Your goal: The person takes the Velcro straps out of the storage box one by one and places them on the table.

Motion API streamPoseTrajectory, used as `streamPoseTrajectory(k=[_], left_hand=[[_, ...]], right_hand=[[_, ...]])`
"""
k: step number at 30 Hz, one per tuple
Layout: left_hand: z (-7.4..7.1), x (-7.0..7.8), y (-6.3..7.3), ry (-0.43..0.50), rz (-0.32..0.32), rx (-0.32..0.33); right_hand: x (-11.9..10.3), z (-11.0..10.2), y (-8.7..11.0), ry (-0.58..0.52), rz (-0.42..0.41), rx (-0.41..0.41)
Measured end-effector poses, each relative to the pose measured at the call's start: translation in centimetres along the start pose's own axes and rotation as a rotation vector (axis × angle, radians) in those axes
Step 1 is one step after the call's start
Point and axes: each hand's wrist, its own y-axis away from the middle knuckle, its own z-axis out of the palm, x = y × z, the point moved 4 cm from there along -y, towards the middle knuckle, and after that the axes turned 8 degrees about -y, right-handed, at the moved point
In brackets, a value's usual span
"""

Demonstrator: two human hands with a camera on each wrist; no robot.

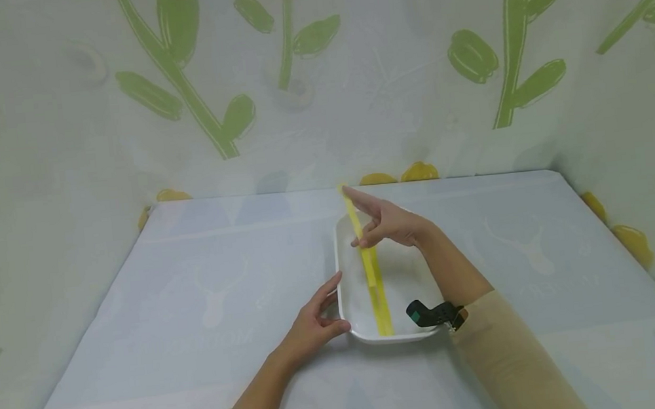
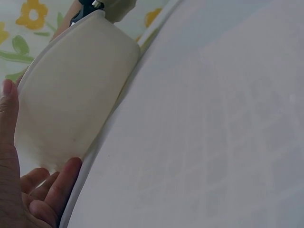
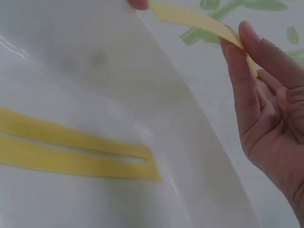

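My right hand (image 1: pixel 391 223) is over the far part of a white tray (image 1: pixel 414 336). It pinches a yellow ribbon (image 3: pixel 197 21) between thumb and fingers, and the ribbon's loose end slants toward the near side above the tray floor. Another length of yellow ribbon (image 3: pixel 71 142) lies along that floor, two parallel runs joined at one end. My left hand (image 1: pixel 313 324) rests at the tray's near left corner, thumb by the rim. In the left wrist view, fingers (image 2: pixel 69 175) touch low on the outer wall and the thumb stands apart from them.
The tray stands on a table with a pale patterned cloth (image 1: pixel 194 296). Behind and at both sides hang white curtains (image 1: pixel 378 114) with green stems and yellow flowers. Each wrist carries a dark camera (image 1: pixel 433 313).
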Motion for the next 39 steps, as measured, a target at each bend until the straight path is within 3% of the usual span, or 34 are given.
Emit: streamPoseTrajectory(k=[8,14,20,30,39], left_hand=[[0.0,-0.1,0.1,0.003,0.016,0.012],[0.2,-0.3,0.0,-0.009,-0.014,0.005],[0.2,-0.3,0.0,-0.019,-0.006,0.024],[0.1,-0.1,0.1,-0.017,0.005,0.030],[0.1,-0.1,0.1,-0.012,0.019,0.028]], right_hand=[[-1.4,-0.7,1.0,0.028,-0.005,-0.023],[-2.7,-1.5,2.8,0.085,-0.012,0.016],[-4.0,-2.2,4.2,0.099,-0.026,0.025],[-4.3,-4.2,7.4,0.075,-0.054,0.058],[-4.3,-6.5,11.2,0.140,-0.021,0.202]])
